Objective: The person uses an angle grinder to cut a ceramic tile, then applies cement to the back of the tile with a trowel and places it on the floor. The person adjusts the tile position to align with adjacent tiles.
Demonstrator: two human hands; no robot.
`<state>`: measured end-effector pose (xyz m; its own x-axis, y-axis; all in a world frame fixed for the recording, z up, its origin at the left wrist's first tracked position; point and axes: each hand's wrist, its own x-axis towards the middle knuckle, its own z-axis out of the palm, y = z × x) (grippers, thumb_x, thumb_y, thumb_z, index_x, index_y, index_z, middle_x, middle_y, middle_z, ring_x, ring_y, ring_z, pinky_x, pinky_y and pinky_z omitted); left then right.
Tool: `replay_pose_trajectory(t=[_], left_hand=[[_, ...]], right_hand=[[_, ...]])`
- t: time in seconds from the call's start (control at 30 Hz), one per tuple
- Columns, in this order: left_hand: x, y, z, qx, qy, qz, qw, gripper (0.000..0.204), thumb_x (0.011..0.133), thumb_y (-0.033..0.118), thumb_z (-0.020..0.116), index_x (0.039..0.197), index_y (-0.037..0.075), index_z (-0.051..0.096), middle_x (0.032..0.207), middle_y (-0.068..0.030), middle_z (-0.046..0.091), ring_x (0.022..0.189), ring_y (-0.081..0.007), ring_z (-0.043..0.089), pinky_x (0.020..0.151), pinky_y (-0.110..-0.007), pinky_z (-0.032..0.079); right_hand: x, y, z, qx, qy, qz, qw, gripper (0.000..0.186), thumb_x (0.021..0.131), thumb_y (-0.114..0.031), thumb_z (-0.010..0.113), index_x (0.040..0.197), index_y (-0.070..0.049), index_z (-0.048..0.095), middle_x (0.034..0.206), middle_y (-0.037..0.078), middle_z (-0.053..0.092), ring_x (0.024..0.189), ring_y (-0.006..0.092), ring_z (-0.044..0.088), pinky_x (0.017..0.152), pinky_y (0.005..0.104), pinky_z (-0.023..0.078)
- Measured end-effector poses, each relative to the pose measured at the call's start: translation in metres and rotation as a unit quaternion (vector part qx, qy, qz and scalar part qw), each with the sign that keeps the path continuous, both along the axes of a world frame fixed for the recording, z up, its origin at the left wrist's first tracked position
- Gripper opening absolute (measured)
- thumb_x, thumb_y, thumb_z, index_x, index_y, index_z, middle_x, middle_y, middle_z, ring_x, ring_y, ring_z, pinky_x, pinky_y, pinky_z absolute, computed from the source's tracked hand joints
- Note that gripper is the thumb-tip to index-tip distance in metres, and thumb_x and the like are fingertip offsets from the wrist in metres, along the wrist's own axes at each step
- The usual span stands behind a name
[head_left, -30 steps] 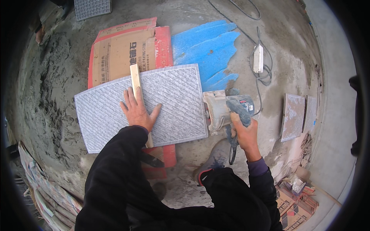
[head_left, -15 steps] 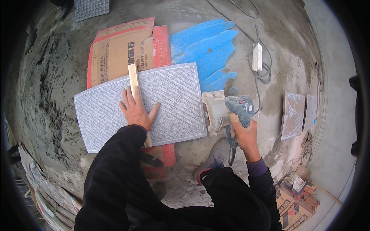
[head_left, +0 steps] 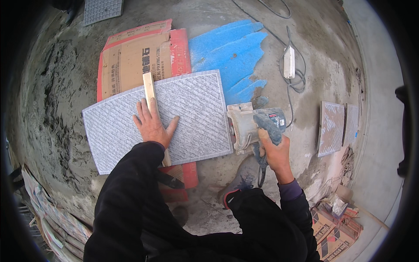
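Observation:
A grey textured paving tile (head_left: 196,118) with a pale border lies across a flattened cardboard box. A narrow wooden strip (head_left: 149,83) rests across the tile from far to near edge. My left hand (head_left: 155,129) lies flat on both, fingers spread, with the strip under the fingers. At the tile's right edge sits a dusty handheld stone-cutting saw (head_left: 244,131) with a metal guard; its blade is mostly hidden. My right hand (head_left: 275,148) is wrapped round the saw's dark handle.
The cardboard (head_left: 131,56) and a torn blue sheet (head_left: 231,52) lie beyond the tile. A cable runs past a white power strip (head_left: 289,63) to the saw. Two tile pieces (head_left: 330,129) lie at right, cartons (head_left: 331,231) at lower right. My shoe (head_left: 240,183) is close below the saw.

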<state>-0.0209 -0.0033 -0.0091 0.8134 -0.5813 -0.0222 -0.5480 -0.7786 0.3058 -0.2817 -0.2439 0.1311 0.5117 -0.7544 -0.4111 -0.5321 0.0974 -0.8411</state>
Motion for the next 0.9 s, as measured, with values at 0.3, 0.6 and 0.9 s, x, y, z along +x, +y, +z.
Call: replay_pose_trajectory(t=[0.3, 0.6, 0.9], left_hand=[[-0.0012, 0.0003, -0.0009, -0.002, 0.001, 0.0, 1.0, 0.107, 0.088, 0.058, 0.078, 0.164, 0.002, 0.028, 0.168, -0.0324, 0.025, 0.16, -0.0495, 0.014, 0.123, -0.074, 0.013], [-0.002, 0.0001, -0.002, 0.001, -0.006, -0.001, 1.0, 0.109, 0.087, 0.059, 0.078, 0.164, 0.002, 0.027, 0.168, -0.0317, 0.025, 0.16, -0.0495, 0.015, 0.122, -0.074, 0.014], [-0.0027, -0.0002, -0.0021, 0.002, -0.009, -0.002, 1.0, 0.108, 0.088, 0.059, 0.078, 0.164, 0.002, 0.027, 0.168, -0.0309, 0.025, 0.16, -0.0494, 0.016, 0.122, -0.074, 0.015]], right_hand=[[-0.0012, -0.0002, 0.0005, 0.014, 0.007, -0.004, 1.0, 0.024, 0.101, -0.022, 0.077, 0.106, 0.001, 0.075, 0.073, -0.004, 0.063, 0.058, 0.0043, 0.053, 0.052, 0.0263, 0.042], [-0.0063, 0.0009, -0.0016, 0.012, 0.004, -0.005, 1.0, 0.023, 0.1, -0.022, 0.077, 0.104, 0.001, 0.074, 0.074, -0.004, 0.063, 0.059, 0.0042, 0.053, 0.053, 0.0262, 0.043], [-0.009, 0.003, 0.0009, 0.019, 0.009, -0.01, 1.0, 0.025, 0.1, -0.024, 0.078, 0.103, 0.0, 0.075, 0.073, -0.004, 0.063, 0.06, 0.0043, 0.054, 0.054, 0.0266, 0.043]])
